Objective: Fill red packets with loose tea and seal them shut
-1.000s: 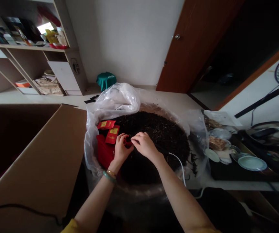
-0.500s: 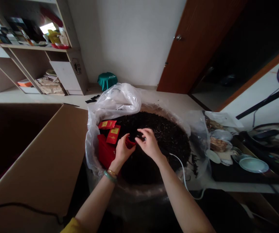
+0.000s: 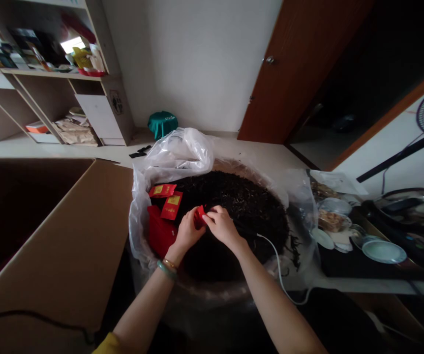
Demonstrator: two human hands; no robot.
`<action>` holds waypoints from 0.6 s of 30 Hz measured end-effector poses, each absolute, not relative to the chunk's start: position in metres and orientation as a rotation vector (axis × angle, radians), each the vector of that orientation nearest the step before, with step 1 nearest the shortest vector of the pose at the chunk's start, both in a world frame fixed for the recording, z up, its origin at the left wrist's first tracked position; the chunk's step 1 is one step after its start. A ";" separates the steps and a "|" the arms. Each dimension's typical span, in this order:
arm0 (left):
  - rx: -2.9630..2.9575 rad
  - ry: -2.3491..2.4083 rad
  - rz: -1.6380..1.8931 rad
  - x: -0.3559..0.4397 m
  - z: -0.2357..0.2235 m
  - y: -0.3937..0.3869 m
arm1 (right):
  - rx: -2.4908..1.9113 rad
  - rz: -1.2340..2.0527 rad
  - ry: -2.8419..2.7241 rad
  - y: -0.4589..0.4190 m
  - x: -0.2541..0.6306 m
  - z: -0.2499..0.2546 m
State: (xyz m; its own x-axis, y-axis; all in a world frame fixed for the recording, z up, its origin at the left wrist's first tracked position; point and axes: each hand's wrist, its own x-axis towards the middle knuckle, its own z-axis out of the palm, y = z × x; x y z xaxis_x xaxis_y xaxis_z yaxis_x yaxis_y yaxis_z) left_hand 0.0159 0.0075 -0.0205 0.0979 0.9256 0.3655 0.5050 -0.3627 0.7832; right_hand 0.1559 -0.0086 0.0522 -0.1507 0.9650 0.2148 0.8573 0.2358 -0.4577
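Note:
My left hand [image 3: 188, 231] is closed around a small red packet [image 3: 199, 216], with a jade bangle and a gold bracelet on its wrist. Fingers of my right hand [image 3: 222, 225] pinch the packet's right edge near its top. Both hands are above dark loose tea leaves [image 3: 249, 196], which fill a wide round container lined with clear plastic [image 3: 138, 216]. To the left, two red packets with yellow labels [image 3: 171, 205] lie on the leaves. Below them is a heap of plain red packets [image 3: 158, 231]. My fingers partly hide the packet's opening.
A large open cardboard box [image 3: 86, 221] stands at the left. On the right, a dark tray table holds a pale green dish [image 3: 383, 250], lids and a kettle. A white cable [image 3: 280, 265] runs over the container's right rim. Behind are a green bin [image 3: 162, 124] and a wooden door [image 3: 267, 73].
My right hand has moved left and closed on the red packet's edge; before, its fingers were apart beside it. My left hand still holds the packet.

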 end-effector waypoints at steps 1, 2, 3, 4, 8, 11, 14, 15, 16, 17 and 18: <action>1.881 1.366 1.208 0.016 -0.019 0.008 | -1.598 0.295 -2.010 -0.007 0.159 0.052; 1.840 1.333 1.216 0.015 -0.018 0.008 | -1.534 0.282 -1.974 -0.006 0.161 0.052; 1.791 1.300 1.218 0.015 -0.016 0.008 | -1.483 0.273 -1.955 -0.005 0.164 0.053; 1.735 1.267 1.218 0.014 -0.014 0.007 | -1.448 0.271 -1.959 -0.004 0.166 0.055; 1.515 1.090 1.141 0.011 -0.005 0.004 | -1.424 0.395 -2.185 -0.001 0.173 0.064; 1.385 0.931 1.009 0.010 0.004 0.002 | -1.402 0.613 -2.339 0.002 0.174 0.068; 1.291 0.871 1.045 0.011 0.011 0.000 | -1.400 0.729 -2.303 0.005 0.176 0.065; 1.284 0.879 1.070 0.012 0.013 0.000 | -1.421 0.713 -2.263 0.006 0.177 0.064; 1.292 0.902 1.084 0.012 0.013 0.000 | -1.449 0.679 -2.219 0.007 0.178 0.062; 1.317 0.935 1.078 0.013 0.013 0.000 | -1.476 0.637 -2.175 0.007 0.179 0.061; 1.356 0.972 1.052 0.014 0.011 0.000 | -1.498 0.593 -2.129 0.008 0.180 0.060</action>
State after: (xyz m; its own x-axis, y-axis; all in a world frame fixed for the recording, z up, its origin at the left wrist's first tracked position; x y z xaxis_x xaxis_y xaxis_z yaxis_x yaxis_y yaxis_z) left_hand 0.0136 -0.0001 0.0114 0.2665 0.9622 0.0565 -0.0201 -0.0531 0.9984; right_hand 0.1803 0.0077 0.0596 -0.2957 0.9469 0.1266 0.7451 0.3116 -0.5897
